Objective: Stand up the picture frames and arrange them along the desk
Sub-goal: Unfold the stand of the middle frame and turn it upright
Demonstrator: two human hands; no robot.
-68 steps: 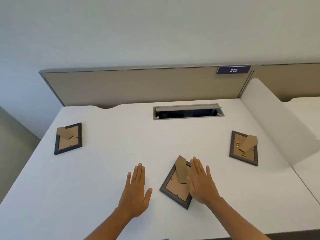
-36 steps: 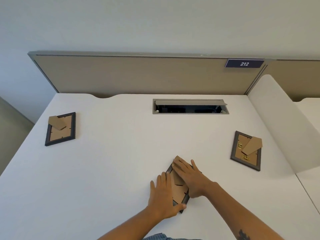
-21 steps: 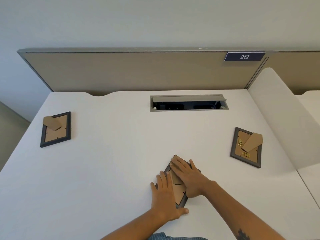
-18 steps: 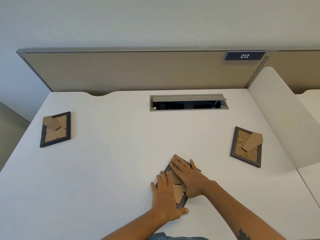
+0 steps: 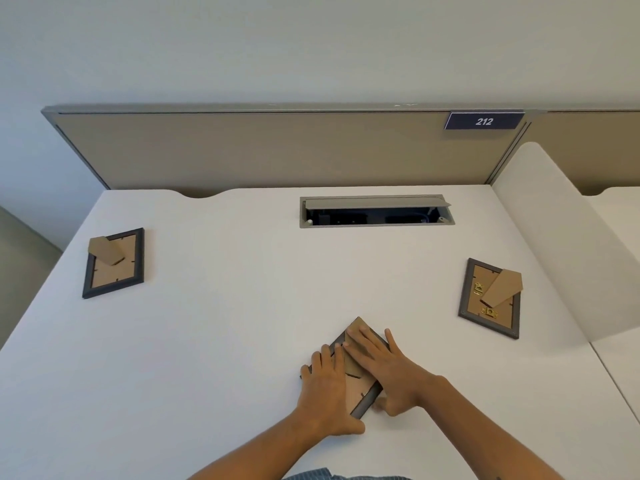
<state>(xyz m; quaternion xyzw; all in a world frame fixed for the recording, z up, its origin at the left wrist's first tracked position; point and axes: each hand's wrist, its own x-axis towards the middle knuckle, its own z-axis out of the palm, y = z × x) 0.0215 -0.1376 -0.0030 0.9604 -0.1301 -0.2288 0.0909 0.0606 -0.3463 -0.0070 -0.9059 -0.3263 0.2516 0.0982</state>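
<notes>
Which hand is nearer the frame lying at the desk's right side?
Right. The right hand rests on the middle frame, on the side toward the right frame; the left hand lies farther left on it.

Both forearms reach toward twelve o'clock. The left hand (image 5: 329,389) lies flat, fingers straight. The right hand (image 5: 388,368) lies flat at its two o'clock, fingers spread.

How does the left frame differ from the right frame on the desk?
The left frame shows no brass hangers on its back; the right frame shows two. The left frame's stand points to the upper left, the right frame's to the upper right. Both lie face down, untouched, stands unfolded.
</notes>
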